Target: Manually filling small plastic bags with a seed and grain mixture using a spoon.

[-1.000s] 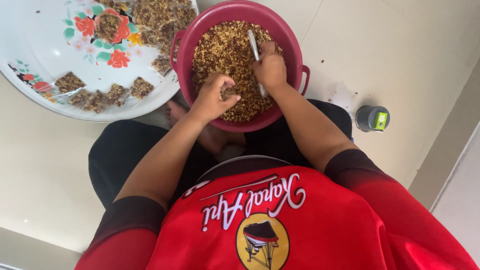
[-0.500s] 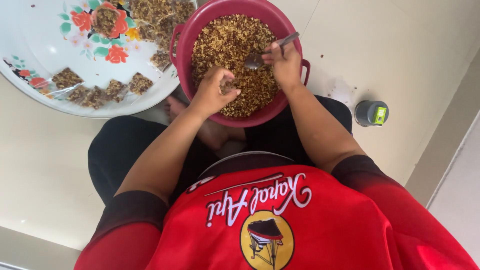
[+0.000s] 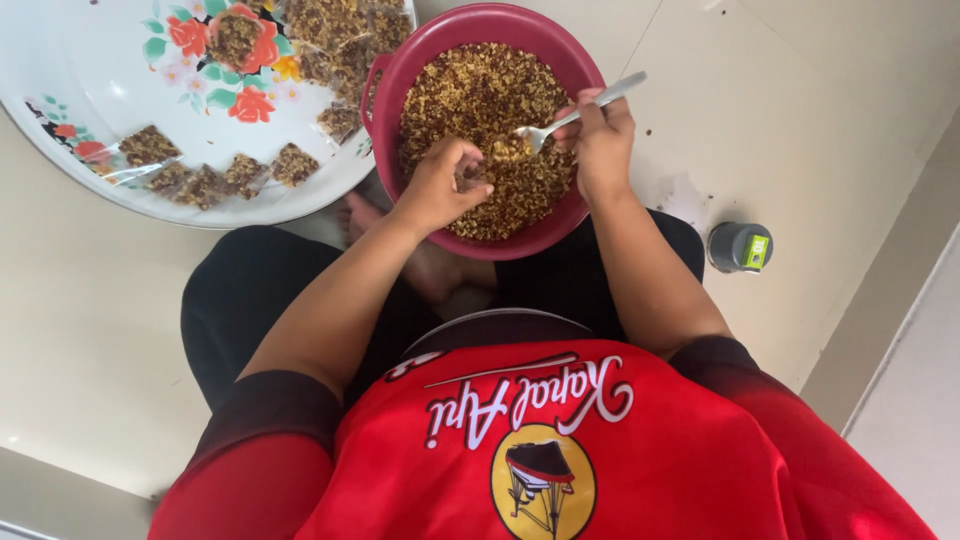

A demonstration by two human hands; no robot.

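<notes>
A dark red plastic bowl full of a brown and yellow crumbly mix sits on the floor in front of my crossed legs. My right hand grips a metal spoon over the bowl, its scoop end in the mix and pointing toward my left hand. My left hand hovers over the near side of the bowl, fingers curled around what looks like a small clear packet, which is mostly hidden.
A big white enamel tray with a flower pattern lies to the left, touching the bowl, holding several small clear packets of the same mix. A small grey and green cylinder lies on the pale floor at the right.
My right hand has swung the spoon from standing in the mix to lying low, its scoop end now near my left hand. The left hand stays over the bowl's near side.
</notes>
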